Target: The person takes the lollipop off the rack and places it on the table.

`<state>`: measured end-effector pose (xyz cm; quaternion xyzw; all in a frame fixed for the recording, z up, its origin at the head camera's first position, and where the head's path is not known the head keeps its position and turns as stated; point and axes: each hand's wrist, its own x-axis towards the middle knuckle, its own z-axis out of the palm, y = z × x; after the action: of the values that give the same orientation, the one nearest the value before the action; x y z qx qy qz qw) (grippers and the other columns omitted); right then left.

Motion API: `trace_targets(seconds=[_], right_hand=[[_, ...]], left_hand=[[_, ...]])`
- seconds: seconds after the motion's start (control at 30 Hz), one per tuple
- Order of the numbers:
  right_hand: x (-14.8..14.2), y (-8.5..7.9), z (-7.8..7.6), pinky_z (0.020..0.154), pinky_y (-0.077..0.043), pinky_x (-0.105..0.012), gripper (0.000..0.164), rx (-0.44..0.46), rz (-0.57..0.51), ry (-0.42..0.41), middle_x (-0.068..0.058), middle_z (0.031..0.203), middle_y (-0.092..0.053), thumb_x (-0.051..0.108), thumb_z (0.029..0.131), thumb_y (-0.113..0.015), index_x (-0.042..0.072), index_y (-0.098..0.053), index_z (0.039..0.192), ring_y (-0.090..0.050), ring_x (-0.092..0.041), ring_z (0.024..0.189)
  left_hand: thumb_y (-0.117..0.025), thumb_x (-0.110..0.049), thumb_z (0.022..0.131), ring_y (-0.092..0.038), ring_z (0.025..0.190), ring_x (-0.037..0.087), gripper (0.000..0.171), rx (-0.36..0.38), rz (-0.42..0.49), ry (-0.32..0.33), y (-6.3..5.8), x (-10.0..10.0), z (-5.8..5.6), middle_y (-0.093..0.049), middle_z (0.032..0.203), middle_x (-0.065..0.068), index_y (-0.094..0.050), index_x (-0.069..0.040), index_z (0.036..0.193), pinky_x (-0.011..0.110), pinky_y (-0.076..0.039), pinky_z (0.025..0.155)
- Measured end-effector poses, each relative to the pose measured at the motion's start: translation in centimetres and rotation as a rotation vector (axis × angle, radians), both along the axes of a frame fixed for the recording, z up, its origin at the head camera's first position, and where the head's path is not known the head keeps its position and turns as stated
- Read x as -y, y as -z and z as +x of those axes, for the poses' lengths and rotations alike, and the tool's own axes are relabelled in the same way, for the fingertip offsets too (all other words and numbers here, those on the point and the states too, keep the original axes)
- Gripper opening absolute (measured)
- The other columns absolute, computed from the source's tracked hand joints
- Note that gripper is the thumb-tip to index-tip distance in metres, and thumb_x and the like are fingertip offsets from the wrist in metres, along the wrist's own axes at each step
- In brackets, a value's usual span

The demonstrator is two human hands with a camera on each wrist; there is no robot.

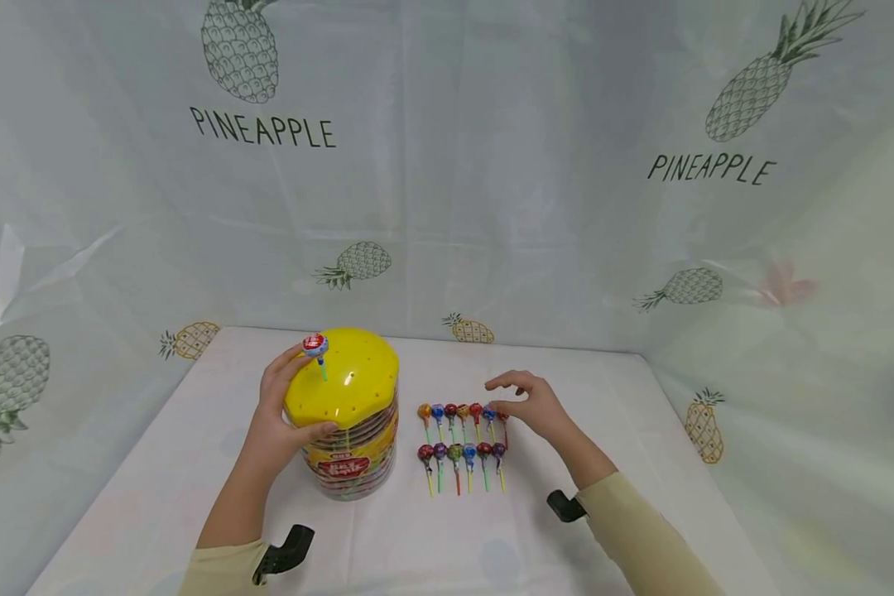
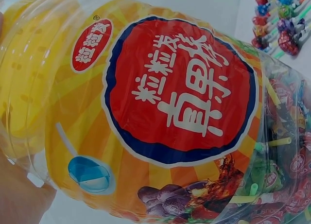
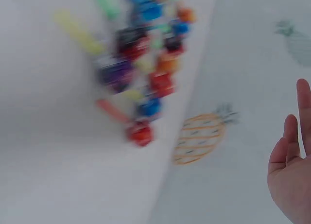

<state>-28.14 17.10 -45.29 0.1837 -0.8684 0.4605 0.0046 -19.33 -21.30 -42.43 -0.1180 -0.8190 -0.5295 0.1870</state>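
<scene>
On the left of the table, a large clear candy jar (image 1: pixel 350 468) with a yellow lid (image 1: pixel 353 364) stands under my left hand (image 1: pixel 276 406). That hand grips the jar's top, thumb at the front of the lid and fingers round the left side. A red-and-blue lollipop (image 1: pixel 315 346) is at the lid beside the fingertips; whether its stick is in a hole or just lies there I cannot tell. My right hand (image 1: pixel 532 406) is over the right end of the back row of lollipops (image 1: pixel 450 411), holding nothing visible. In the right wrist view its fingers (image 3: pixel 303 112) extend, apart from the lollipops.
A front row of lollipops (image 1: pixel 454 453) lies parallel to the back one, sticks toward me. White cloth covers the table (image 1: pixel 410 538). A pineapple-printed curtain (image 1: pixel 492 207) rises behind it and at both sides. Wrapped lollipops (image 2: pixel 272 180) fill the jar's lower part.
</scene>
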Motion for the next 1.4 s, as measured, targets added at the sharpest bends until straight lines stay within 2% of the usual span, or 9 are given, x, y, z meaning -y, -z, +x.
trace_targets(seconds=[0.1,0.23,0.33,0.43,0.6,0.7,0.9,1.03,1.4], right_hand=[[1.5,-2.5,0.2,0.092,-0.041,-0.044,0.025,-0.031,-0.082,-0.043,0.001,0.114,-0.066,0.016,0.085,-0.078,0.015,-0.074,0.109,-0.053,-0.021,0.11],[4.0,-5.2,0.9,0.094,-0.039,-0.044,0.026,-0.037,-0.199,-0.118,-0.007,0.12,-0.064,0.009,0.085,-0.076,0.007,-0.072,0.111,-0.051,-0.024,0.117],[6.0,-6.6,1.4,0.094,-0.04,-0.043,0.025,-0.066,-0.257,-0.178,-0.005,0.118,-0.065,0.005,0.084,-0.076,0.006,-0.073,0.11,-0.051,-0.02,0.118],[7.9,-7.7,1.7,0.091,-0.041,-0.041,0.023,-0.113,-0.303,-0.24,-0.002,0.111,-0.067,0.001,0.083,-0.076,0.006,-0.074,0.106,-0.053,-0.018,0.112],[10.9,-9.0,1.9,0.091,-0.042,-0.039,0.022,-0.116,-0.342,-0.287,-0.007,0.108,-0.068,-0.003,0.084,-0.073,0.0,-0.072,0.106,-0.054,-0.026,0.11],[12.5,-9.5,1.9,0.091,-0.042,-0.04,0.021,-0.113,-0.359,-0.3,-0.009,0.109,-0.067,-0.001,0.084,-0.074,0.0,-0.072,0.106,-0.054,-0.026,0.109],[15.2,-10.5,1.7,0.091,-0.044,-0.035,0.019,-0.152,-0.375,-0.341,0.001,0.105,-0.069,0.007,0.085,-0.076,0.007,-0.074,0.104,-0.056,-0.013,0.106],[16.9,-11.4,1.8,0.09,-0.045,-0.035,0.02,-0.174,-0.367,-0.372,0.001,0.105,-0.07,0.011,0.086,-0.076,0.008,-0.074,0.105,-0.056,-0.012,0.105],[19.9,-12.3,2.1,0.09,-0.045,-0.029,0.024,-0.121,-0.368,-0.412,0.006,0.107,-0.069,0.014,0.085,-0.077,0.009,-0.073,0.108,-0.056,-0.015,0.105]], left_hand=[[-0.084,-0.01,0.075,-0.021,0.139,0.04,0.08,0.011,0.004,0.006,-0.1,0.0,0.1,-0.015,0.157,0.005,-0.041,-0.013,0.143,0.068,-0.031,0.101],[-0.084,-0.008,0.075,-0.02,0.139,0.04,0.08,0.014,0.007,0.015,-0.1,-0.1,0.1,-0.016,0.157,0.005,-0.042,-0.013,0.143,0.068,-0.03,0.102],[-0.084,-0.009,0.075,-0.019,0.14,0.039,0.08,0.018,0.005,0.013,-0.1,-0.2,0.1,-0.016,0.157,0.004,-0.042,-0.014,0.143,0.069,-0.029,0.103],[-0.084,-0.009,0.075,-0.019,0.14,0.039,0.08,0.028,0.004,0.01,-0.1,-0.1,0.1,-0.015,0.157,0.003,-0.041,-0.014,0.143,0.069,-0.029,0.103],[-0.084,-0.01,0.075,-0.019,0.14,0.04,0.081,0.025,-0.006,0.01,-0.1,-0.1,0.0,-0.015,0.157,0.004,-0.041,-0.013,0.143,0.069,-0.029,0.103],[-0.084,-0.012,0.076,-0.019,0.14,0.04,0.081,0.029,-0.012,0.018,-0.1,-0.2,-0.1,-0.015,0.157,0.004,-0.04,-0.014,0.144,0.069,-0.027,0.104],[-0.084,-0.016,0.077,-0.018,0.141,0.039,0.082,0.046,-0.028,0.022,-0.2,-0.4,-0.2,-0.013,0.158,0.002,-0.039,-0.016,0.146,0.07,-0.026,0.104],[-0.083,-0.015,0.078,-0.018,0.141,0.039,0.081,0.043,-0.02,0.019,-0.3,-0.2,0.0,-0.014,0.158,0.002,-0.038,-0.016,0.146,0.069,-0.027,0.104],[-0.082,-0.014,0.078,-0.018,0.141,0.039,0.082,0.053,-0.005,0.006,-0.4,0.0,0.6,-0.014,0.158,0.004,-0.037,-0.015,0.147,0.07,-0.025,0.104]])
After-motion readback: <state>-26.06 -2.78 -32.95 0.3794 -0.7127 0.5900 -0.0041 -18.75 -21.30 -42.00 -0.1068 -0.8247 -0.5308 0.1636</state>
